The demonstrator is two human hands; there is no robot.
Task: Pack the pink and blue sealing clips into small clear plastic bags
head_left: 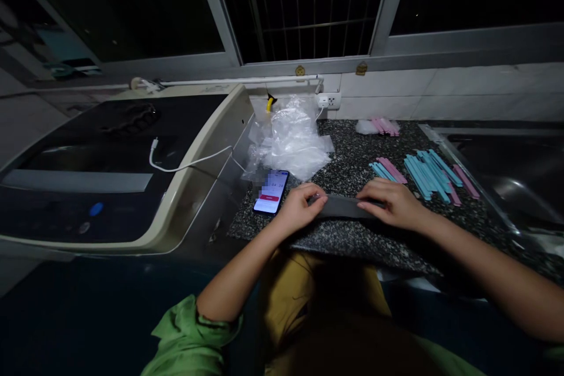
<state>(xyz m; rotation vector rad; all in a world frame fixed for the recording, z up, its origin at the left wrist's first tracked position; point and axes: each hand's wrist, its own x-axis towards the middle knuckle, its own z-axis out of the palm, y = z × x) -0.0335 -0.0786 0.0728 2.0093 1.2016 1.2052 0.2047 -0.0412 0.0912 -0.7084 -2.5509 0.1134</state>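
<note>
Grip closed at both ends: left hand (302, 207) and right hand (394, 202) pinch a greyish film-like strip (341, 207) near the table's (352, 241) front edge. Blue and pink sticks (418, 177) lie loose toward the right edge, pink pieces (386, 127) by the back; judged part-way, loose sticks outstanding.

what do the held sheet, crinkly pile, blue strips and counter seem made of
Held sheet: probably thin plastic film; it looks greyish and see-through.
Crinkly pile: likely clear, glossy plastic, given the bright wrinkled highlights.
Blue strips: smooth-looking, perhaps plastic or coated card; I can't tell which.
Counter: apparently granite or similar stone, dark with pale speckles.
</note>
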